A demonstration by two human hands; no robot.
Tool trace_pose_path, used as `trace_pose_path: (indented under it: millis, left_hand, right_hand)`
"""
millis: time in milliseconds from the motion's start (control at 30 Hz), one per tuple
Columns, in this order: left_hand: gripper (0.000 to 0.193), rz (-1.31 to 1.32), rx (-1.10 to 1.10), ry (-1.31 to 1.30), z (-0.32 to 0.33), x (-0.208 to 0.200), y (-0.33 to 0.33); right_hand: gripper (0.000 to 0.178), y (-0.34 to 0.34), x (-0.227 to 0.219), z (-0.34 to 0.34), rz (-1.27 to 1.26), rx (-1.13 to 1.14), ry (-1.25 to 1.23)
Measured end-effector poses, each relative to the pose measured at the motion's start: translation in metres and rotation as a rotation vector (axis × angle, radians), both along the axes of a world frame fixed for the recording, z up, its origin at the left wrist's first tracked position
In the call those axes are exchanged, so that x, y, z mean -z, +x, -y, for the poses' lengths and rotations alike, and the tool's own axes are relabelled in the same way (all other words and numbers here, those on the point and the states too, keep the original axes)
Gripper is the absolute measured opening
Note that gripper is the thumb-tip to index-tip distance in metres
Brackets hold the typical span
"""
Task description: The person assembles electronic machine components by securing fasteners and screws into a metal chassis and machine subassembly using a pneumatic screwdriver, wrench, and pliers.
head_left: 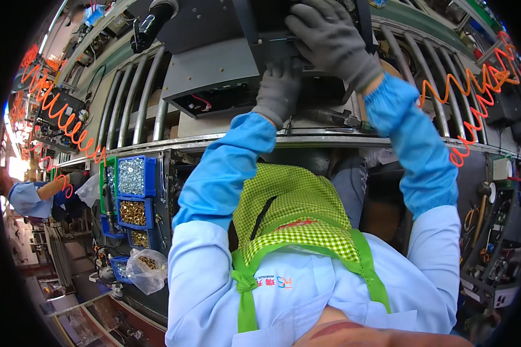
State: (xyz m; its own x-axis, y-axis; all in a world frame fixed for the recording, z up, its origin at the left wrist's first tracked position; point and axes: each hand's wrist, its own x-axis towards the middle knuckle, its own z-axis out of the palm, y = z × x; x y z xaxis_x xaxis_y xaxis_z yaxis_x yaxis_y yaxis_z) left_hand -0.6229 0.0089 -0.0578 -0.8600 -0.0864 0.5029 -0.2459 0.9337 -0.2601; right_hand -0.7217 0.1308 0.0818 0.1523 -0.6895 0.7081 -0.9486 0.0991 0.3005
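A dark grey metal housing (211, 61) lies before me, its near side exposing a dark cavity with a red wire. Over it sits a black metal panel (278, 52). My left hand (276, 95), in a grey glove, reaches to the panel's near edge; its fingertips are blurred, so their grip does not show. My right hand (333, 46), gloved alike, rests against the panel's right part with its fingers apart. Just below the hands, on the near side of the housing, lies a dark power tool (333, 118), touched by neither hand.
The housing stands over a roller conveyor (134, 101) with a metal front rail. Blue bins of screws (132, 176) and brass fasteners (132, 212) hang at left. Coiled orange air hoses (75, 130) dangle on both sides. Another person's arm (51, 188) shows far left.
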Motion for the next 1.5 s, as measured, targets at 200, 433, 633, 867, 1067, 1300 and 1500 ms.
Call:
trace_pose_path:
  millis: [200, 433, 633, 867, 1067, 1300, 1500]
  left_hand:
    - [0.026, 0.094, -0.080, 0.237, 0.010, 0.001, -0.036]
    - [0.034, 0.139, -0.191, 0.421, 0.006, 0.001, -0.044]
    - [0.022, 0.238, -0.095, 0.305, -0.011, -0.018, -0.044]
    - [0.017, 0.341, 0.041, 0.182, -0.022, -0.038, -0.042]
    - [0.017, 0.266, -0.091, 0.219, 0.002, -0.023, -0.016]
    - [0.019, 0.182, -0.069, 0.294, -0.006, -0.014, -0.033]
    - [0.021, -0.137, 0.014, 0.506, 0.002, -0.015, -0.012]
  right_hand:
    - [0.024, -0.045, 0.004, 0.051, -0.581, -0.095, 0.122]
    - [0.015, -0.043, 0.033, 0.091, -0.662, 0.050, 0.350]
    - [0.025, -0.067, 0.051, 0.083, -0.800, 0.279, 0.205]
    - [0.027, -0.067, 0.032, 0.065, -0.622, 0.307, 0.425]
    - [0.028, -0.032, 0.032, 0.091, -0.723, 0.155, 0.377]
    - [0.029, -0.039, 0.028, 0.077, -0.792, 0.282, 0.433]
    - [0.028, 0.026, 0.009, 0.004, -0.032, -0.208, 0.156]
